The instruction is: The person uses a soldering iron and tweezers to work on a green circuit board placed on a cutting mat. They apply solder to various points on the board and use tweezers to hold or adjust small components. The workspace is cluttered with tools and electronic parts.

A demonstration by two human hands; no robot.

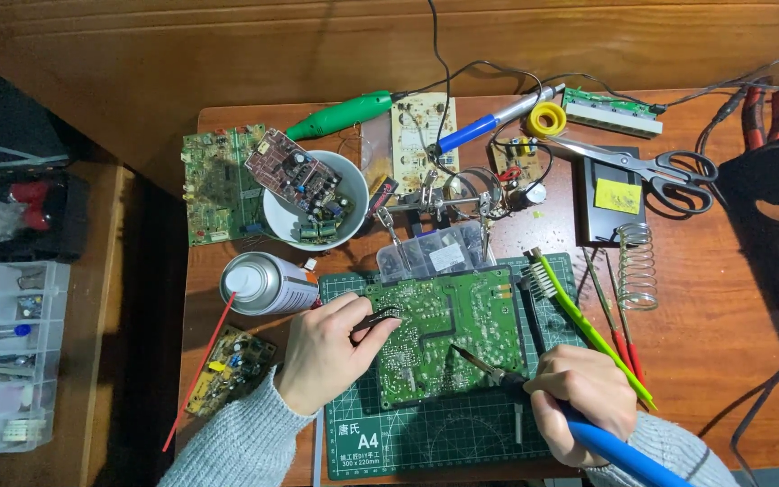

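Note:
A green circuit board (448,338) lies solder side up on a green cutting mat (444,433). My left hand (326,352) rests at the board's left edge and pinches dark tweezers (379,318) whose tips point onto the board. My right hand (583,397) grips a blue-handled soldering iron (615,448); its metal tip (471,358) touches the board near its lower middle.
A white bowl (313,200) holds a small board and capacitors. A spray can (268,284) with a red straw lies left of the mat. Scissors (651,167), a solder roll (547,119), a coil stand (637,266), a green brush (588,329) and a helping-hands clamp (444,200) surround the mat. A parts organiser (6,352) sits at far left.

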